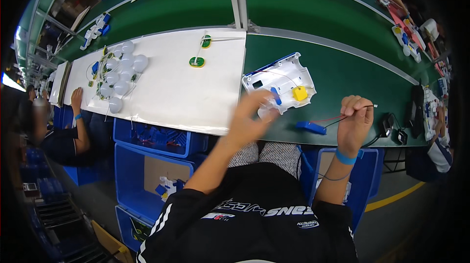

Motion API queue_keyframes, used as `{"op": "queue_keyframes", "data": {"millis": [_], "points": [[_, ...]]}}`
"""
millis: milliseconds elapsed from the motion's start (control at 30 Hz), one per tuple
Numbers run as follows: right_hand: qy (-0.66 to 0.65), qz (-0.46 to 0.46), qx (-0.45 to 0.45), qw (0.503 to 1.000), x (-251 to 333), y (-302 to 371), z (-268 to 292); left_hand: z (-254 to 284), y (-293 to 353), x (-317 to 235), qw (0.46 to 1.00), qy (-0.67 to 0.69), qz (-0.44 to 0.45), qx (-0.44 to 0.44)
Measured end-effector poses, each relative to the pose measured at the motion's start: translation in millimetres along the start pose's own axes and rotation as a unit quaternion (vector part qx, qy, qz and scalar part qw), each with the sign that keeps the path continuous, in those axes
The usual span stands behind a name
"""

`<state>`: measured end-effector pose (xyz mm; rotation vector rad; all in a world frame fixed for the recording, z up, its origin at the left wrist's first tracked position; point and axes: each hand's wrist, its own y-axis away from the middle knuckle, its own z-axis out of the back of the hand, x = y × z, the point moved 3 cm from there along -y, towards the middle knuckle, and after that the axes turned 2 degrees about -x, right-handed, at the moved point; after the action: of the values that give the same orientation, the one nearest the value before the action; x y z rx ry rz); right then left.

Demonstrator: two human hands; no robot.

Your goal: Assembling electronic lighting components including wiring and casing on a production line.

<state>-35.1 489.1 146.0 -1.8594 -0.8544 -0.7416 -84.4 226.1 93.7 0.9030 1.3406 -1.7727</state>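
Observation:
My right hand is closed, pinching a thin red and black wire lead whose small white connector sticks out past the fingers. The lead runs to a blue battery pack at the bench's near edge. To its left, a white plastic housing lies with its hollow side up, holding a yellow block and a blue piece. My left hand is at the housing's near left corner, smeared by motion. Whether its fingers grip anything cannot be made out.
White sheeting covers the bench at left, bearing several white bulbs with wires and two green-yellow boards. Black devices with cables sit at right. Blue bins stand below the bench. Other people work at both sides.

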Motion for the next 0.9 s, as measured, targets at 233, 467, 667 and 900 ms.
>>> {"op": "queue_keyframes", "data": {"millis": [233, 467, 667, 900], "points": [[0.023, -0.072, -0.008, 0.997, 7.5, 5.9, -19.2, 163.0, -62.8, 138.9, 0.862, -0.456, 0.152, -0.159], [0.175, -0.057, 0.039, 0.982, 23.5, 17.3, -15.0, 146.9, -76.5, 147.8, 0.871, -0.447, 0.186, -0.088], [0.35, 0.006, 0.065, 0.935, 36.8, 17.6, -32.5, 157.0, -48.1, 130.2, 0.939, -0.213, 0.18, -0.202], [0.242, 0.018, 0.025, 0.97, 26.9, 12.7, -37.2, 177.9, -37.3, 43.1, 0.95, 0.009, 0.085, -0.302]]}}
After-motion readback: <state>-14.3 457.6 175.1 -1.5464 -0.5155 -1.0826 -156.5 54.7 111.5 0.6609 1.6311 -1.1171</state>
